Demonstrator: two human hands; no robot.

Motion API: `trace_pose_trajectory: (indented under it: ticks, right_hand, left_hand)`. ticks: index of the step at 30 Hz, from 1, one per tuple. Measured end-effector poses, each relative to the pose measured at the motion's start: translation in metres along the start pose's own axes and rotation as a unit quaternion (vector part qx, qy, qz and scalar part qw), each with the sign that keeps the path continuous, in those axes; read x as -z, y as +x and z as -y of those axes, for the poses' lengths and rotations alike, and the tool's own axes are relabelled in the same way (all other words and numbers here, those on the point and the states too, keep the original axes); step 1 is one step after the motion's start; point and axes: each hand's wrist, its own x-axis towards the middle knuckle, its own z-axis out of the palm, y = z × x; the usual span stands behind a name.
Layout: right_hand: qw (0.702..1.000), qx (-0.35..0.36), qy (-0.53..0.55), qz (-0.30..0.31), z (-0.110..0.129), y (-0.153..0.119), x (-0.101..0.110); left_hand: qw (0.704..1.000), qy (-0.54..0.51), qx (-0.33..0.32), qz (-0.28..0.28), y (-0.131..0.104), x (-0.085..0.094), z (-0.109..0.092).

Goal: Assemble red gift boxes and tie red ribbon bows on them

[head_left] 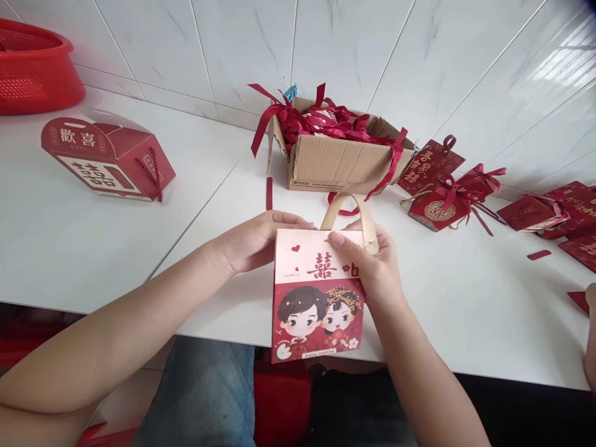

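Note:
A pink and red wedding gift box (318, 320) with two cartoon figures on its front stands upright between my hands, at the table's front edge. My right hand (379, 267) grips its top right corner, thumb pressed on the pink front and fingers behind. One loose end of the beige strap handle (333, 211) lies by this hand; the strap arches above the box top. My left hand (256, 242) holds the upper left edge, its fingertips partly hidden behind the box.
Behind stands a cardboard box (339, 162) full of dark red ribbons. A red carton with a rope handle (116, 161) and a red plastic basket (40, 68) are at left. Several red gift boxes (433, 208) sit at right. Another person's hand (591, 335) shows at the right edge.

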Motion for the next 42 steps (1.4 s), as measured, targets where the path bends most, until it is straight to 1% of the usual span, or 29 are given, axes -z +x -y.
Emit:
trace_pose_trajectory:
  ticks: [2,4,8,10,11,13,15,17,18,20,22,23,25,27,28,30,32,34,38,42]
  right_hand:
    - [1.0,0.007,-0.005,-0.009,0.001,0.0,-0.001]
    - [1.0,0.012,-0.008,-0.008,0.003,0.0,-0.001]
    - [0.999,0.035,-0.018,-0.009,0.003,0.0,-0.002]
    - [0.996,0.08,-0.033,-0.022,0.002,-0.001,-0.002]
    - [0.992,0.112,-0.047,-0.028,0.002,-0.002,-0.002]
    - [0.98,0.186,-0.072,-0.022,0.0,-0.002,0.0]
    - [0.96,0.266,-0.09,0.005,-0.002,-0.002,0.003]
    - [0.928,0.353,-0.117,0.029,-0.003,0.0,0.006]
    - [0.906,0.399,-0.138,0.037,-0.004,0.001,0.008]
    - [0.852,0.484,-0.195,0.043,-0.004,0.004,0.009]
    - [0.796,0.546,-0.258,0.036,-0.004,0.007,0.01]
    - [0.771,0.567,-0.287,0.027,-0.004,0.009,0.01]
    - [0.733,0.593,-0.333,0.009,-0.006,0.011,0.01]
    - [0.711,0.605,-0.359,-0.001,-0.009,0.013,0.01]
    - [0.706,0.606,-0.367,-0.002,-0.01,0.013,0.01]
    - [0.703,0.604,-0.374,-0.002,-0.012,0.014,0.009]
    - [0.702,0.602,-0.38,-0.002,-0.013,0.014,0.009]
    - [0.701,0.6,-0.385,-0.002,-0.013,0.014,0.008]
    - [0.709,0.593,-0.382,0.001,-0.015,0.014,0.007]
    - [0.719,0.586,-0.374,0.013,-0.019,0.015,0.008]
  left_hand:
    - [1.0,0.01,0.001,0.004,-0.001,0.001,-0.001]
    - [0.999,0.021,-0.016,0.022,-0.003,0.004,-0.001]
    - [0.993,0.019,-0.071,0.088,-0.005,0.009,-0.002]
    - [0.989,0.036,-0.1,0.108,-0.007,0.009,-0.003]
    - [0.986,0.054,-0.116,0.106,-0.009,0.008,-0.003]
    - [0.978,0.097,-0.161,0.087,-0.012,0.005,-0.003]
    - [0.962,0.14,-0.223,0.069,-0.014,0.001,-0.002]
    - [0.933,0.186,-0.302,0.058,-0.016,-0.002,-0.001]
    - [0.912,0.214,-0.347,0.051,-0.016,-0.002,-0.001]
    - [0.857,0.277,-0.435,0.024,-0.015,-0.002,-0.001]
    - [0.796,0.345,-0.497,-0.011,-0.013,0.001,-0.002]
    - [0.769,0.377,-0.516,-0.027,-0.012,0.003,-0.002]
    - [0.725,0.429,-0.536,-0.051,-0.01,0.006,-0.002]
    - [0.701,0.46,-0.542,-0.065,-0.008,0.008,-0.001]
    - [0.697,0.466,-0.54,-0.068,-0.007,0.009,-0.001]
    - [0.703,0.459,-0.54,-0.06,-0.006,0.008,0.001]
    - [0.716,0.434,-0.544,-0.045,-0.006,0.007,0.003]
    - [0.73,0.413,-0.543,-0.042,-0.005,0.006,0.005]
    - [0.754,0.395,-0.518,-0.077,-0.005,0.007,0.01]
    - [0.779,0.377,-0.485,-0.125,-0.005,0.005,0.013]
